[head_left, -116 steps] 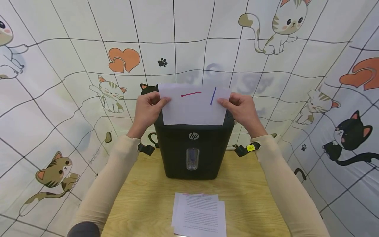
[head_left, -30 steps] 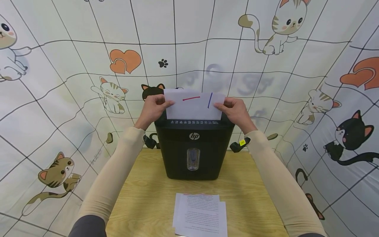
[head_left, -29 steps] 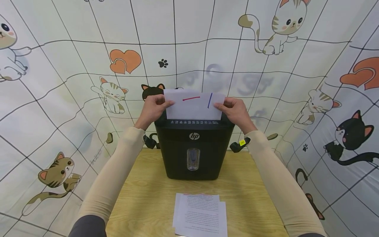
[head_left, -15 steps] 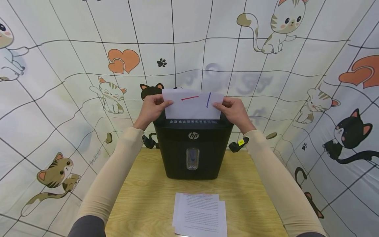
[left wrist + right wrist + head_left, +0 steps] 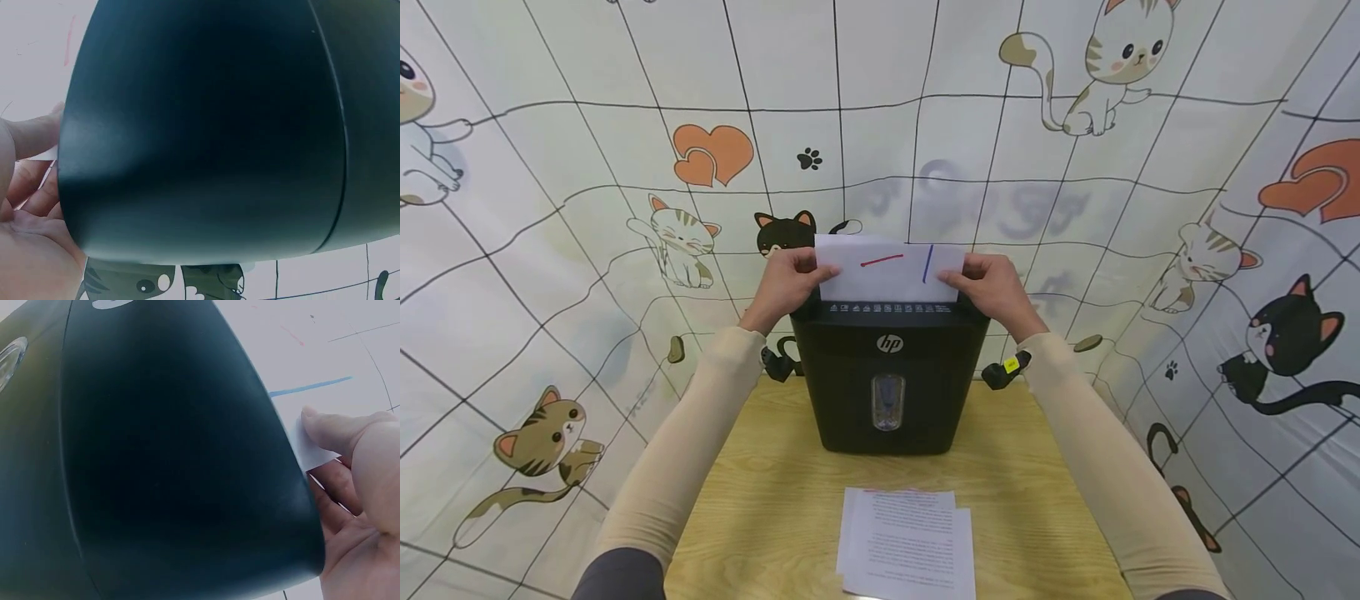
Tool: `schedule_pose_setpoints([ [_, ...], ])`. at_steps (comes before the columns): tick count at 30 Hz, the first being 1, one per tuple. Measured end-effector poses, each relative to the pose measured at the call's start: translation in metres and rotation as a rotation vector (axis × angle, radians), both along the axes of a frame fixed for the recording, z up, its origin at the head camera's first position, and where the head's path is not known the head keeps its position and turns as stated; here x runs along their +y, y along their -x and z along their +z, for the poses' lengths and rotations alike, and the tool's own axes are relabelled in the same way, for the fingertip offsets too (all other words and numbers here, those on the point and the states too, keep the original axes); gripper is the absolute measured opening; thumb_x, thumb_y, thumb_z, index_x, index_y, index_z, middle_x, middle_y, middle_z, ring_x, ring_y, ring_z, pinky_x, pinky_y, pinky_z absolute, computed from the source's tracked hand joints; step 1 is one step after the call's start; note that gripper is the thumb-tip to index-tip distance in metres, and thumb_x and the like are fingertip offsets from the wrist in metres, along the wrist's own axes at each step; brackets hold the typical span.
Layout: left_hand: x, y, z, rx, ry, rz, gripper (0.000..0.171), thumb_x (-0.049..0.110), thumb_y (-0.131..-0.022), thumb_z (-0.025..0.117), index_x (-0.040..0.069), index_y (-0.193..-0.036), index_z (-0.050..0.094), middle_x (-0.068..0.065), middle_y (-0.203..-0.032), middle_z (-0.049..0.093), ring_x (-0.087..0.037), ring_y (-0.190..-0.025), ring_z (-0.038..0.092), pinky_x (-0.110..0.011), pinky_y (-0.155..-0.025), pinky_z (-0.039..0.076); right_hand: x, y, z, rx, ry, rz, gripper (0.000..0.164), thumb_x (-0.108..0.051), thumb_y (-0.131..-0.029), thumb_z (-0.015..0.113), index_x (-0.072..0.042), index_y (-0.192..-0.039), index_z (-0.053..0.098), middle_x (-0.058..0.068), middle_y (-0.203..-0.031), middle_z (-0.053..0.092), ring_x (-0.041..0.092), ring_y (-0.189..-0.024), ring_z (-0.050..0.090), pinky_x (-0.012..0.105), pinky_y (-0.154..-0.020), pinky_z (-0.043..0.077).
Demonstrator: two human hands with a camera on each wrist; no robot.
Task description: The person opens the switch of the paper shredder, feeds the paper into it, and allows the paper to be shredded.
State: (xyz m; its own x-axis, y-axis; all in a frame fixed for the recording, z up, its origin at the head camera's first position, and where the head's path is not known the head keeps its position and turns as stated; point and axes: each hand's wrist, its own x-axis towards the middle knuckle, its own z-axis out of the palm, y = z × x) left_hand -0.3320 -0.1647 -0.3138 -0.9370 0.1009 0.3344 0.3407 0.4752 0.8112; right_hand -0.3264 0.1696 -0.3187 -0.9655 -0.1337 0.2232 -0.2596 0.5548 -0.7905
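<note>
A white sheet of paper [image 5: 880,279] with a red stroke and a blue stroke stands upright in the top of a black HP paper shredder [image 5: 850,375]. Its lower edge is hidden behind the shredder's front lip. My left hand [image 5: 786,283] pinches the sheet's left side between thumb and fingers. On the opposite side my right hand [image 5: 996,287] pinches it the same way, the thumb beside the blue stroke. In the right wrist view, the thumb [image 5: 331,428] lies on the front face of the paper, with fingers behind. The left wrist view shows mostly the shredder's dark body [image 5: 206,125].
A small stack of printed sheets [image 5: 906,542] lies on the wooden table [image 5: 775,483] in front of the shredder. A clear window [image 5: 888,402] is set in the shredder's front. Behind and to both sides hangs a white cloth [image 5: 880,142] with cat drawings.
The sheet has come down from in front of the shredder's top into its top opening, and has sunk slightly further in the last half second. Both hands have moved down with it.
</note>
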Motion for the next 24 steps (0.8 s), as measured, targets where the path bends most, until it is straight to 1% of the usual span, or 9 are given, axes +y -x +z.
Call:
schedule_pose_setpoints([
  [2,0.0,0.001,-0.001,-0.011,-0.003,-0.02,0.032,0.024,-0.094,0.077,0.006,-0.12,0.075,-0.014,-0.115,0.077,-0.024,-0.1,0.072,-0.041,-0.094,0.056,0.0,0.0,-0.001,0.005,-0.012,-0.003,0.04,-0.046,-0.094,0.073,-0.018,-0.122,0.074,0.008,-0.115,0.076,0.022,-0.104,0.066,0.041,-0.092,0.049],
  [3,0.0,0.001,-0.002,-0.012,-0.005,-0.029,0.033,0.025,-0.094,0.076,0.006,-0.121,0.075,-0.014,-0.116,0.076,-0.024,-0.101,0.073,-0.042,-0.094,0.056,0.0,-0.001,-0.001,0.011,-0.017,-0.005,0.038,-0.046,-0.094,0.073,-0.015,-0.116,0.075,0.009,-0.108,0.076,0.023,-0.099,0.065,0.04,-0.089,0.048],
  [5,-0.001,0.001,-0.003,-0.007,-0.003,-0.044,0.034,0.026,-0.095,0.076,0.006,-0.122,0.074,-0.015,-0.117,0.076,-0.024,-0.101,0.073,-0.04,-0.093,0.056,0.0,-0.001,-0.001,0.028,-0.033,-0.003,0.038,-0.046,-0.094,0.073,-0.011,-0.106,0.073,0.01,-0.098,0.072,0.024,-0.092,0.06,0.038,-0.083,0.044],
  [8,-0.002,0.001,-0.004,0.007,-0.009,-0.063,0.034,0.027,-0.094,0.076,0.006,-0.121,0.074,-0.015,-0.115,0.077,-0.023,-0.098,0.073,-0.034,-0.089,0.056,-0.001,-0.002,-0.002,0.045,-0.046,0.007,0.037,-0.046,-0.094,0.073,-0.009,-0.1,0.07,0.011,-0.094,0.07,0.025,-0.089,0.059,0.038,-0.082,0.043],
  [9,-0.002,0.001,-0.005,0.01,-0.012,-0.067,0.033,0.028,-0.094,0.076,0.006,-0.12,0.075,-0.015,-0.114,0.077,-0.022,-0.097,0.073,-0.031,-0.087,0.055,-0.001,-0.003,-0.002,0.047,-0.05,0.012,0.036,-0.044,-0.094,0.073,-0.009,-0.101,0.07,0.012,-0.095,0.071,0.026,-0.09,0.06,0.039,-0.083,0.044],
  [12,-0.004,0.0,-0.006,0.013,-0.006,-0.074,0.03,0.03,-0.094,0.076,0.008,-0.116,0.075,-0.013,-0.111,0.077,-0.02,-0.094,0.072,-0.027,-0.082,0.053,-0.003,-0.003,-0.002,0.037,-0.059,0.026,0.033,-0.043,-0.094,0.073,-0.017,-0.113,0.075,0.01,-0.108,0.077,0.024,-0.098,0.068,0.041,-0.09,0.049],
  [17,-0.004,-0.005,-0.008,0.022,0.029,-0.084,0.028,0.034,-0.094,0.076,0.015,-0.114,0.076,-0.008,-0.114,0.073,-0.019,-0.091,0.067,-0.03,-0.078,0.05,-0.003,-0.005,-0.004,0.057,-0.11,0.042,0.033,-0.044,-0.095,0.072,-0.021,-0.119,0.074,0.008,-0.117,0.075,0.025,-0.109,0.069,0.047,-0.098,0.051],
  [20,-0.005,-0.007,-0.008,0.026,0.047,-0.107,0.032,0.036,-0.093,0.077,0.016,-0.118,0.075,-0.005,-0.121,0.07,-0.02,-0.094,0.067,-0.033,-0.08,0.05,-0.002,-0.009,-0.004,0.088,-0.13,0.067,0.032,-0.042,-0.096,0.072,-0.021,-0.12,0.073,0.006,-0.12,0.074,0.024,-0.113,0.069,0.048,-0.1,0.052],
  [24,-0.005,-0.012,-0.01,0.016,0.047,-0.139,0.037,0.036,-0.093,0.077,0.014,-0.123,0.072,-0.003,-0.129,0.068,-0.02,-0.107,0.072,-0.038,-0.091,0.055,-0.001,-0.015,-0.004,0.108,-0.117,0.114,0.034,-0.039,-0.095,0.073,-0.021,-0.123,0.071,0.005,-0.123,0.074,0.023,-0.112,0.07,0.047,-0.099,0.053],
])
